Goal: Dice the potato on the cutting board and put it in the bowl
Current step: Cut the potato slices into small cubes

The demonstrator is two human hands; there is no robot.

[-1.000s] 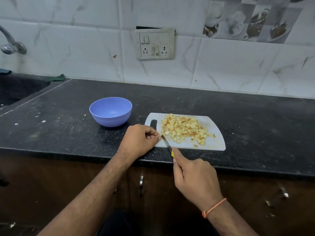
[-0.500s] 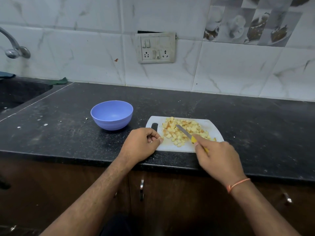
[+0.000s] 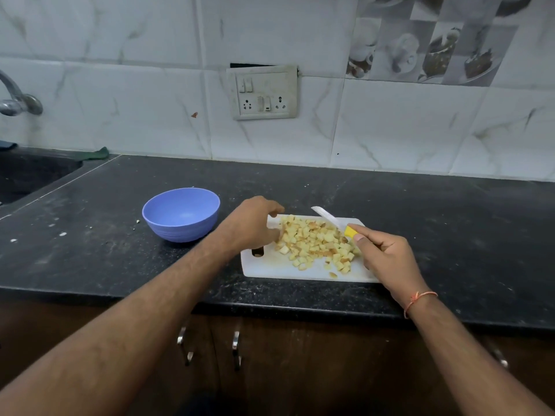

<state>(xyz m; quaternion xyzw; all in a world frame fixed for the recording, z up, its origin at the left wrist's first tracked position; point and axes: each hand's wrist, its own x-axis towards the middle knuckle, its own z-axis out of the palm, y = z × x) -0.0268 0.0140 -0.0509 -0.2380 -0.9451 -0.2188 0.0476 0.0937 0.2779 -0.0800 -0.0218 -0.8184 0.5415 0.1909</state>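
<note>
- Surface: a dark, speckled stone top running the width of the view, with white marbled wall tiles behind it.
- Cutting board: white plastic, lying flat near the front edge of the surface; its handle slot faces the left end.
- Diced potato: a loose heap of small pale-yellow cubes — some with browned faces — spread over the middle and right of the cutting board, none of it in the bowl.
- Bowl: blue-violet, upright, standing on the surface just left of the cutting board and apart from it; its inside shows nothing.
- Left hand: reaches over the far left corner of the cutting board, fingers loosely spread and curved downward at the left edge of the potato heap (the fingertips are motion-blurred, so contact with the cubes cannot be told); it holds nothing.
- Right hand: fingers curled round the yellow handle of the knife, at the right side of the heap.
- Knife blade: pale, pointing away and to the left, raised above the far edge of the cutting board.
- Wrist thread: orange, tied round the right wrist.
- Background: a switch-and-socket plate on the wall, a tap and a dark sink at far left.
</note>
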